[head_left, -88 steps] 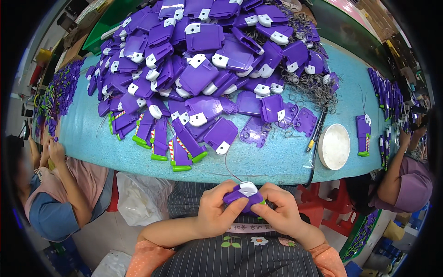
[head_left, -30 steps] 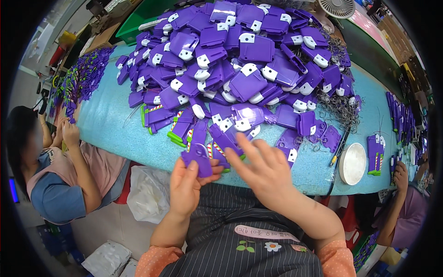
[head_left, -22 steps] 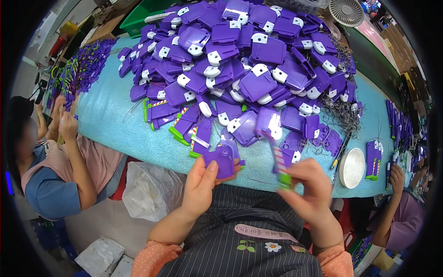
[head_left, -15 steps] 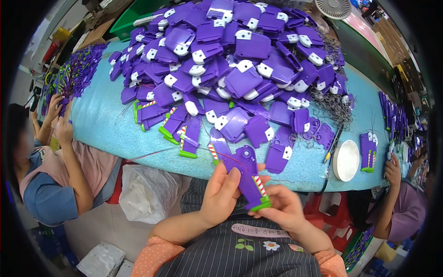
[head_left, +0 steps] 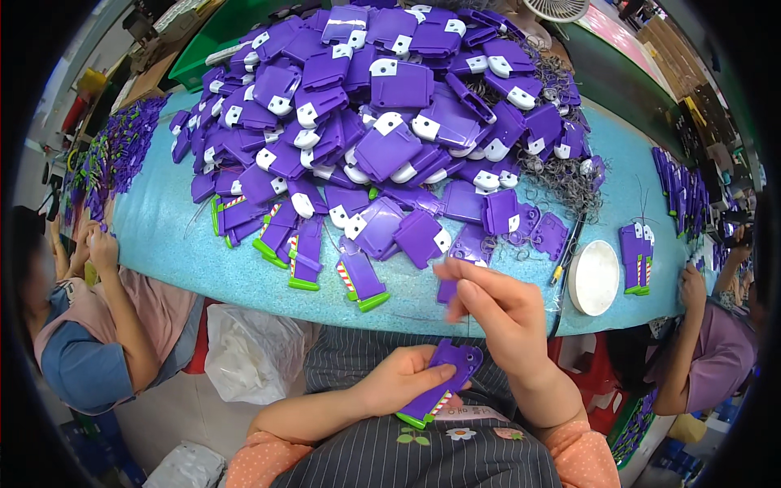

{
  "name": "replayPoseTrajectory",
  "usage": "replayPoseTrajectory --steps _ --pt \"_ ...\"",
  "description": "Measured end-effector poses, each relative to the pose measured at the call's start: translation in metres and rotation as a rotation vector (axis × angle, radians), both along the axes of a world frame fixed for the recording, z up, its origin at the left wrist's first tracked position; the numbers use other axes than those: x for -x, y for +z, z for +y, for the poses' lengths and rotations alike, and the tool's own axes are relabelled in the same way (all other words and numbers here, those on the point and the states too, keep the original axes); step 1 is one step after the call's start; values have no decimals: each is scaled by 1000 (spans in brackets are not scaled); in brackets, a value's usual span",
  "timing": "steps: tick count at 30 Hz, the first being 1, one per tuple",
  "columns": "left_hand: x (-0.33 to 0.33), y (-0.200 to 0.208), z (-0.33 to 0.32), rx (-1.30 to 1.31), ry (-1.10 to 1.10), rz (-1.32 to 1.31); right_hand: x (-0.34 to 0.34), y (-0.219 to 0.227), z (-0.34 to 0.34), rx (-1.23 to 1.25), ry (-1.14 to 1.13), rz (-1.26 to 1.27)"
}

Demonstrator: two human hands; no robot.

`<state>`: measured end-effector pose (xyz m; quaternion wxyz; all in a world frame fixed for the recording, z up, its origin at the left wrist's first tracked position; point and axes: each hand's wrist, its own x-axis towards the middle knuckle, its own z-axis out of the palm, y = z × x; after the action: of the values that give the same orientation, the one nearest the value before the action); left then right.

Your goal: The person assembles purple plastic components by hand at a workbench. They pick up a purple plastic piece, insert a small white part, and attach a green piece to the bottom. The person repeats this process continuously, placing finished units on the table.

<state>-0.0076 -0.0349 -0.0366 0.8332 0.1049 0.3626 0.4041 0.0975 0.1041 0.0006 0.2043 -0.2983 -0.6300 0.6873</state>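
Note:
My left hand [head_left: 403, 378] is closed round a purple plastic wing-shaped part [head_left: 443, 378] low over my apron. This part has a green end, a red-and-white striped edge and a round boss at its upper end. My right hand [head_left: 500, 313] is raised over the table's front edge, apart from that part. Its fingers reach left, slightly bent and blurred at the tips, and nothing shows in them. Nearest to it lies a purple panel [head_left: 447, 291], partly hidden by the fingers. A similar striped purple part [head_left: 360, 276] rests on the table ahead of my left hand.
A large heap of purple-and-white plastic pieces [head_left: 403, 85] covers the blue tabletop [head_left: 154, 220]. Grey curled wires [head_left: 561, 183] lie along its right side. A white round dish [head_left: 594, 278] and a cable [head_left: 565, 260] are at the right. Co-workers sit on both sides.
My right hand has let go of the striped purple part and moved up towards the table. My left hand has lowered, still holding the part. The view has shifted slightly.

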Motion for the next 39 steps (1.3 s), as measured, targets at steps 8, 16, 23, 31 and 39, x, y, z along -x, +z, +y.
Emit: replayPoseTrajectory --steps 8,16,23,31,39 --pt "-11 10 -8 -375 663 250 -33 3 -26 -970 -82 -126" --pt "-21 11 -10 -428 563 434 -37 4 -27 -1128 -36 -214" --pt "-16 9 -9 -552 361 937 -42 5 -22 -902 33 -250" --pt "-12 20 1 -911 153 1172 -45 15 5 -328 308 -181" --pt "-9 38 4 -284 438 170 -44 -12 8 -51 -352 19"
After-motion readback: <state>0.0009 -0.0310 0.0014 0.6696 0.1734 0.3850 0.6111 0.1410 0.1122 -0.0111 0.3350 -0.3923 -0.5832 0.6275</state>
